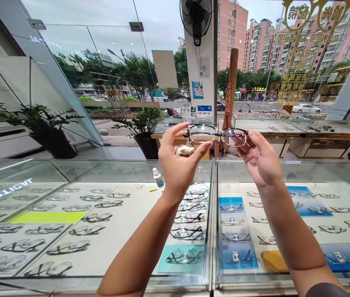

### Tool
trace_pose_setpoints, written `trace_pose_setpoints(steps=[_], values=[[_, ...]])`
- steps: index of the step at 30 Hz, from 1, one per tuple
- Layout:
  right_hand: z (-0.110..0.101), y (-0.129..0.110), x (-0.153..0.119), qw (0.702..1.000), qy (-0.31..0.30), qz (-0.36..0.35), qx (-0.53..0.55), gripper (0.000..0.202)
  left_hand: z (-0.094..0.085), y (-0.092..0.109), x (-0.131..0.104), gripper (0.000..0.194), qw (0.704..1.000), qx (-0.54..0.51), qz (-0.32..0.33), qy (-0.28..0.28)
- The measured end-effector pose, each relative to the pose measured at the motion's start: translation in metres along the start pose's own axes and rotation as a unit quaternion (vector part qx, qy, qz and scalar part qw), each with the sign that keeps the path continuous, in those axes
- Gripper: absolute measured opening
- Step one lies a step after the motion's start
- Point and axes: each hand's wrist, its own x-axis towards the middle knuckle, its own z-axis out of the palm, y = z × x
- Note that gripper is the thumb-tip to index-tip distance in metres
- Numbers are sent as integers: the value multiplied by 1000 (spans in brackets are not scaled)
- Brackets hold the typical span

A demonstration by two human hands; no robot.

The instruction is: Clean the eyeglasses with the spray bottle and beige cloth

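Note:
A pair of dark-rimmed eyeglasses [204,133] is held up above the glass counter, lenses facing me, with the street visible beyond. My left hand [177,163] pinches its left end between fingers and thumb. A crumpled white cloth [184,151] is tucked in that same hand, partly hidden by the fingers. At the other end, my right hand [263,159] grips the right side of the frame, fingers closed around the temple area. Behind my left wrist, a small white bottle [158,178] stands upright on the counter.
Glass display cases [131,255] below my arms hold many rows of eyeglasses. A yellow case [273,261] lies by my right forearm. Beyond stand potted plants [145,136], more showcases [286,128], a pillar with a wall fan [196,16], and glass walls facing a street.

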Motion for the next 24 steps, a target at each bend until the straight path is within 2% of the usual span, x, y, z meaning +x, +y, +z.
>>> trace_pose_setpoints(steps=[8,11,17,24], values=[[-4,4,4,999,-13,43,24,34,1,5,-2,61,996,58,59,39],[-2,3,2,1000,-9,14,11,33,2,2,-1,60,998,36,44,24],[5,-1,-2,998,30,-56,-15,29,9,-14,1,71,997,-75,2,-11],[7,0,-1,998,43,-36,-38,24,10,-24,0,78,991,-117,-40,-49]])
